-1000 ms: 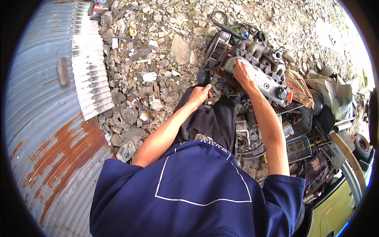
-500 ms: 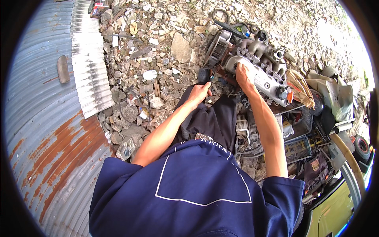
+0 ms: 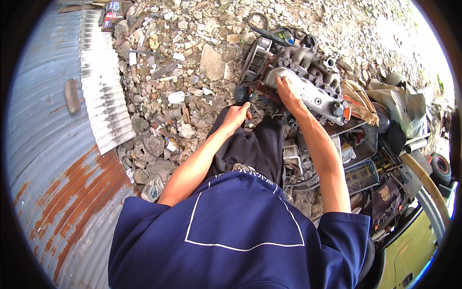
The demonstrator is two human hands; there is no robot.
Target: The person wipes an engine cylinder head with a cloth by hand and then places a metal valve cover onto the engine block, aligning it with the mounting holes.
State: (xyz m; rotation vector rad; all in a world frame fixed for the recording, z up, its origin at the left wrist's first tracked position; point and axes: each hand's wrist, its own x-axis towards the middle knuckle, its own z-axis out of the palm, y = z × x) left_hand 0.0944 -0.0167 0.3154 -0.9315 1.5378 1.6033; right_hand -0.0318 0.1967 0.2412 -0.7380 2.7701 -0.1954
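Note:
An engine (image 3: 308,60) with a silver valve cover (image 3: 315,96) lies on the stony ground ahead of me, slightly right. My right hand (image 3: 289,94) reaches onto the near-left end of that cover. Its fingers are bunched together at the metal, and whatever is between the fingertips is hidden. Over my dark trousers (image 3: 255,144), my left hand (image 3: 237,117) is curled closed beside the engine's lower left side. A small bluish bit shows by its fingertips, too small to name. On the cover's right end sits a black round cap (image 3: 336,109).
Corrugated metal sheeting (image 3: 43,120) borders the left, with a whitish corrugated strip (image 3: 103,91) along it. Stones and scraps cover the ground. Right of me are plastic crates (image 3: 361,176), a brown bag (image 3: 358,98), loose parts and a yellow-green vehicle panel (image 3: 409,260).
The whole view has shifted slightly, so the engine appears a little further left. My right fingers stay at the same end of the valve cover; the left hand remains curled.

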